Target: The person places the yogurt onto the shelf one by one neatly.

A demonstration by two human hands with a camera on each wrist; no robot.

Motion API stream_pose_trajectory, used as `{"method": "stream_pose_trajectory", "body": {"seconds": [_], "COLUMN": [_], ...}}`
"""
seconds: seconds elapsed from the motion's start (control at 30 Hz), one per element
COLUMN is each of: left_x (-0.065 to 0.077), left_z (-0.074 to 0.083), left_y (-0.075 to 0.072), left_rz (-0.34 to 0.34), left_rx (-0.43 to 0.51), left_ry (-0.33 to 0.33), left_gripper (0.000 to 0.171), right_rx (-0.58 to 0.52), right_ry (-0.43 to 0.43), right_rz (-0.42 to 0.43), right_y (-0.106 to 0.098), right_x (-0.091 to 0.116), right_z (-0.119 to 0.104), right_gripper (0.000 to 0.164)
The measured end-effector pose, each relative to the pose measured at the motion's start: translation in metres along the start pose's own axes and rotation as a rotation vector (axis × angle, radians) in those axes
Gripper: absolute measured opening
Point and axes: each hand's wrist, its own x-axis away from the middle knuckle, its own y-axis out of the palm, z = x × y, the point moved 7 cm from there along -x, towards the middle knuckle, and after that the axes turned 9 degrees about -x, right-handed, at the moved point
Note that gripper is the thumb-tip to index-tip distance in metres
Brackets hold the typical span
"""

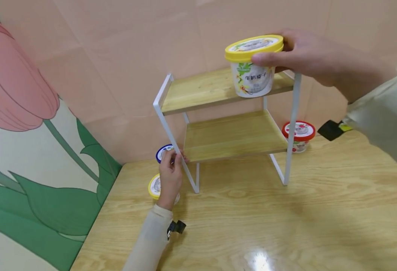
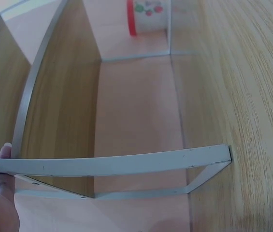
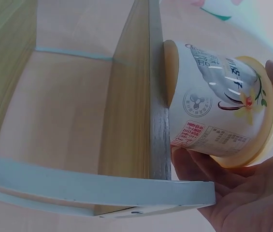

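My right hand [image 1: 308, 58] grips a white ice cream tub [image 1: 252, 77] with a yellow lid, thumb on the near side of the rim. The tub is upright, at the front edge of the top board [image 1: 198, 88] of a two-tier wooden shelf rack. In the right wrist view, the tub's base [image 3: 171, 72] sits right by that board's edge. My left hand [image 1: 170, 178] pinches the rack's white metal left leg [image 1: 167, 130] near the lower board [image 1: 235, 135]. The left wrist view shows fingers [image 2: 5, 181] behind the metal bar.
A blue-lidded tub [image 1: 161, 153] and a yellow-lidded tub [image 1: 154, 186] stand left of the rack, partly hidden by my left hand. A red-lidded tub [image 1: 299, 135] is behind the right leg. The wood-grain table [image 1: 235, 226] meets a pink backdrop [image 1: 117, 56] behind.
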Motion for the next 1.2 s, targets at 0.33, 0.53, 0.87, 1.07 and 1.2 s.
{"method": "stream_pose_trajectory", "body": {"seconds": [0.33, 0.53, 0.87, 1.07, 1.2], "left_x": [0.003, 0.003, 0.005, 0.005, 0.006], "left_z": [-0.001, 0.002, 0.001, -0.001, -0.002], "left_y": [-0.001, -0.004, -0.002, -0.001, -0.001], "left_rz": [0.001, 0.009, 0.023, 0.024, 0.027], "left_rx": [0.006, -0.012, 0.022, 0.022, 0.004], "left_ry": [-0.011, 0.009, 0.006, 0.009, 0.016], "left_gripper": [0.023, 0.023, 0.019, 0.019, 0.018], "right_rx": [0.009, -0.015, -0.032, -0.053, -0.057], "right_ry": [0.071, 0.06, 0.062, 0.075, 0.092], "right_rz": [0.029, 0.022, 0.031, 0.038, 0.057], "right_y": [0.004, 0.004, 0.007, 0.005, 0.002], "right_x": [-0.006, -0.011, -0.008, -0.007, -0.004], "right_z": [0.006, 0.005, 0.009, 0.012, 0.015], "right_gripper": [0.073, 0.078, 0.071, 0.084, 0.092]}}
